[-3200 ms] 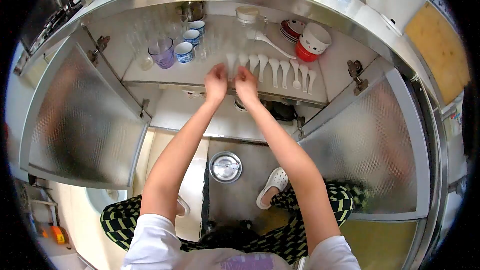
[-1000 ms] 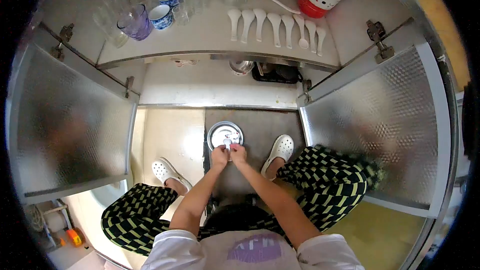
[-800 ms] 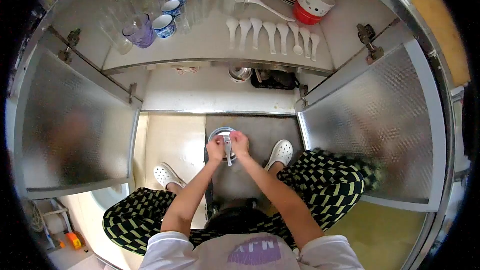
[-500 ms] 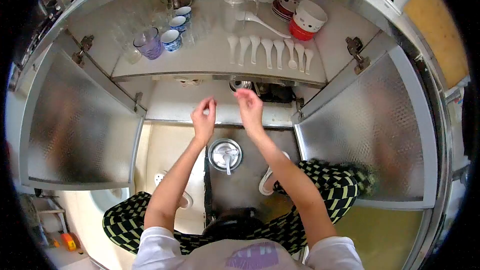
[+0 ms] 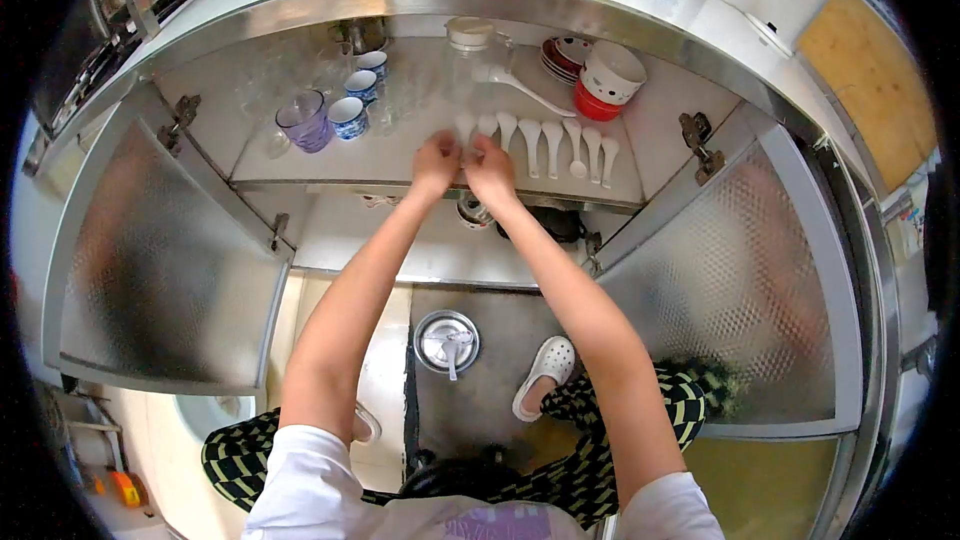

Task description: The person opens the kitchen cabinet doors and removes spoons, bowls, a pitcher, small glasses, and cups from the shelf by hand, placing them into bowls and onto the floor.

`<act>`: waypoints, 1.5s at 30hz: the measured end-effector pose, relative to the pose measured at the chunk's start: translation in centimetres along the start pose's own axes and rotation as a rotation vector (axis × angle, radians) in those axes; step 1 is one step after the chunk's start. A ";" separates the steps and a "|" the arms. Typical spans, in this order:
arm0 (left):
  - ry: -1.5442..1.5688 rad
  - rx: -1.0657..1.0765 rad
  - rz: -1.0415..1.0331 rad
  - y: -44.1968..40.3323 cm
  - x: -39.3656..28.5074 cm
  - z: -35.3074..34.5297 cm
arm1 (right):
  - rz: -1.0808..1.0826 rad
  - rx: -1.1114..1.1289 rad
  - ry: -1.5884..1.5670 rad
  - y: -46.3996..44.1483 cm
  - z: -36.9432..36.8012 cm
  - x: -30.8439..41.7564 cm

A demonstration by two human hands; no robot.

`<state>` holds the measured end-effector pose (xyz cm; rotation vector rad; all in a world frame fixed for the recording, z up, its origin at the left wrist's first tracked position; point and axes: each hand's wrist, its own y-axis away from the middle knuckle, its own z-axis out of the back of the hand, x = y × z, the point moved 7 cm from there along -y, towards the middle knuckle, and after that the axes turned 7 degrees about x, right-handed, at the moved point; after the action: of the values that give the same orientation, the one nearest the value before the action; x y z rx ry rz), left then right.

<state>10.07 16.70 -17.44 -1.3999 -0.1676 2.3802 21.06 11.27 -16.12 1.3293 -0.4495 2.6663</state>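
A row of white soup spoons lies side by side on the upper cabinet shelf. At the row's left end my left hand has its fingers curled in at the leftmost spoon. My right hand is close beside it, fingers bent over the lower handles of the leftmost spoons. The fingers hide whether either hand grips a handle. Behind the row, a large white ladle lies slanted near a clear lidded pitcher.
Blue-and-white cups, a purple glass and clear glasses stand left. Bowls and plates are stacked right. Open frosted doors flank me, left and right. A metal bowl with a spoon sits on the floor.
Both hands have moved forward and up from in front of the lower shelf to the left end of the spoon row, and closer together. The view has tilted up, showing more countertop.
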 end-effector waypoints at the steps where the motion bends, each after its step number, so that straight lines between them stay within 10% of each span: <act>1: -0.005 -0.023 0.040 -0.1 0.3 0.0 | -0.004 0.000 -0.001 -0.2 -0.2 -0.1; 29: 0.255 0.036 0.157 -0.9 2.2 -1.4 | 0.034 -0.164 -0.307 0.4 -0.5 -1.0; 34: 0.698 -0.120 0.200 4.6 -1.4 0.8 | 0.061 -0.243 -0.503 4.1 0.6 1.4; 45: 0.299 0.047 0.264 22.2 6.1 -1.3 | -0.331 -0.092 -0.956 19.9 -9.7 -7.2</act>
<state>2.82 -1.64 -29.39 -1.8291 0.1603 2.3174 13.19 -4.39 -31.51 2.3292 -0.3692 1.5924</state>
